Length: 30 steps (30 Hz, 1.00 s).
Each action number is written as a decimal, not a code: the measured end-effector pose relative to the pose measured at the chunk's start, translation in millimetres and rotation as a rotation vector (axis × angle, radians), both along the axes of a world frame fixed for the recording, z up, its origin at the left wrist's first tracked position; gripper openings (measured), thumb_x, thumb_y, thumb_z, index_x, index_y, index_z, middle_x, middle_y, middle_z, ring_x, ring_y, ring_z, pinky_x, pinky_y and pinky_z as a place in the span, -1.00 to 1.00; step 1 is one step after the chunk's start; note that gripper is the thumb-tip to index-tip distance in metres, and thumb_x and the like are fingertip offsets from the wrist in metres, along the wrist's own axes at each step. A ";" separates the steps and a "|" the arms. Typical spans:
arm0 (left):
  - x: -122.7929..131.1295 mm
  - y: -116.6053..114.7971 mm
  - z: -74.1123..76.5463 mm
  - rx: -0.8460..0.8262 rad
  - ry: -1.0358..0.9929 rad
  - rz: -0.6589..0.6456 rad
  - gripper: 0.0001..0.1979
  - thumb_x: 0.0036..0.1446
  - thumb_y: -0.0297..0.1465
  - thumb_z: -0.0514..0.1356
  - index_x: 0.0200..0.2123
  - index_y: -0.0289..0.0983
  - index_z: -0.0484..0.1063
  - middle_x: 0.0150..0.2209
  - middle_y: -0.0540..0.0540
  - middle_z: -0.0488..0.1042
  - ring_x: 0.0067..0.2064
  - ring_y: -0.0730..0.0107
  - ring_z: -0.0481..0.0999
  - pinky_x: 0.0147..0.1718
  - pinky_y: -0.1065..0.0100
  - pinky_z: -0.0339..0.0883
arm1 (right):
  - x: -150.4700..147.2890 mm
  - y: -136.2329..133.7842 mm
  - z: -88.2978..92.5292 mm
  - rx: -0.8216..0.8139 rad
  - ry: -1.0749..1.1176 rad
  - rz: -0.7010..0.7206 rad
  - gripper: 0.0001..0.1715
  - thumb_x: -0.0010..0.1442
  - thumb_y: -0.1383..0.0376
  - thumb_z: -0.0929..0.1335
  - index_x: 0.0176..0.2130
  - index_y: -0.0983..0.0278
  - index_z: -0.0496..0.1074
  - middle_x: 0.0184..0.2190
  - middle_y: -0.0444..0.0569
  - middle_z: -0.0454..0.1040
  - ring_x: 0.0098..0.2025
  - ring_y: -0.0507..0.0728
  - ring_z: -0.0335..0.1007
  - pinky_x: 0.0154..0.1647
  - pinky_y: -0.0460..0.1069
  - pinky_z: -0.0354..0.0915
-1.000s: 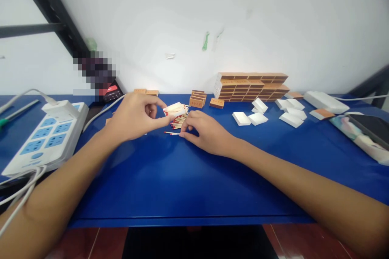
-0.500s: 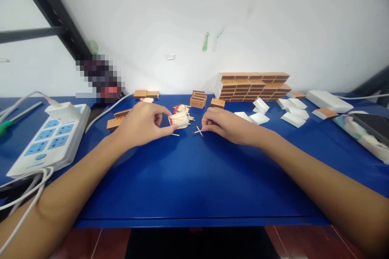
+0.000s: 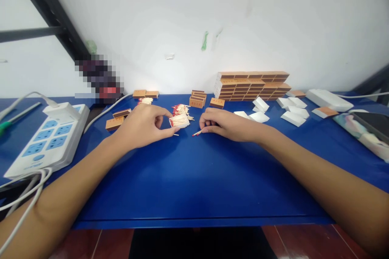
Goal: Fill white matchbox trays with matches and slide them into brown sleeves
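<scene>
1. table (image 3: 194, 178): blue top, smooth, faint satin sheen.
2. filled tray (image 3: 179, 120): thin white card, matt.
3. match (image 3: 196, 133): pale bare wood stick, dull red head.
4. stacked sleeves (image 3: 252, 85): tan card, matt, flat faces.
5. empty trays (image 3: 293, 118): white card, matt.
6. power strip (image 3: 48, 141): white plastic, smooth, mild gloss; blue socket faces.
7. wall (image 3: 273, 16): white paint, matt, a few scuffs.

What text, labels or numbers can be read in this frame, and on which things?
Nothing can be read.
Matchboxes: dark marks on the brown sleeves, too small to read.
Power strip: no readable label.
Device by the wall: blurred out, unreadable.
Match tray in the left hand: no print visible.
Match pinched by the right hand: plain.
</scene>
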State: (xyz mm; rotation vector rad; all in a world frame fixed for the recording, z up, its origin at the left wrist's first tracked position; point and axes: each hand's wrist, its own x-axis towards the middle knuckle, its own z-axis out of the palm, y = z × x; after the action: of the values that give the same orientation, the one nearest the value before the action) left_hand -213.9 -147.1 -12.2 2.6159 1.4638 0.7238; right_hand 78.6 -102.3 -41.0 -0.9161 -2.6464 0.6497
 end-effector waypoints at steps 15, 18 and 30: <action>12.4 -8.7 -8.5 -0.006 0.037 -0.117 -0.70 0.15 -0.11 0.38 -0.27 -0.23 0.67 -0.60 0.07 0.42 -0.56 0.46 0.34 -0.50 0.34 0.09 | -33.3 -34.3 1.8 0.137 0.286 -0.162 -0.90 0.41 0.29 0.35 -0.21 0.23 0.44 -0.26 -0.06 0.43 -0.26 0.10 0.29 -0.23 0.00 0.21; 14.2 -11.2 -8.9 -0.019 0.019 -0.148 -0.73 0.15 -0.14 0.39 -0.26 -0.22 0.67 -0.60 0.08 0.40 -0.57 0.46 0.31 -0.50 0.34 0.09 | -38.8 -37.6 -2.4 0.140 0.248 -0.130 -0.93 0.37 0.34 0.37 -0.23 0.24 0.46 -0.27 -0.06 0.40 -0.24 0.09 0.31 -0.22 0.00 0.21; 1.8 -2.9 3.8 0.039 0.027 -0.048 -0.71 0.15 -0.13 0.38 -0.22 -0.23 0.66 -0.58 0.06 0.44 -0.54 0.45 0.35 -0.49 0.34 0.09 | -36.6 -29.6 -4.6 0.185 0.330 -0.254 -0.90 0.34 0.28 0.39 -0.26 0.23 0.51 -0.39 -0.12 0.37 -0.37 0.07 0.23 -0.31 0.01 0.15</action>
State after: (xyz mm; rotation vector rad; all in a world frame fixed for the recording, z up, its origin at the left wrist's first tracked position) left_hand -212.1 -150.1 -8.4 2.6896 1.4029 0.7229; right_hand 42.0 -131.9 -45.6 -0.9749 -2.2113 0.4416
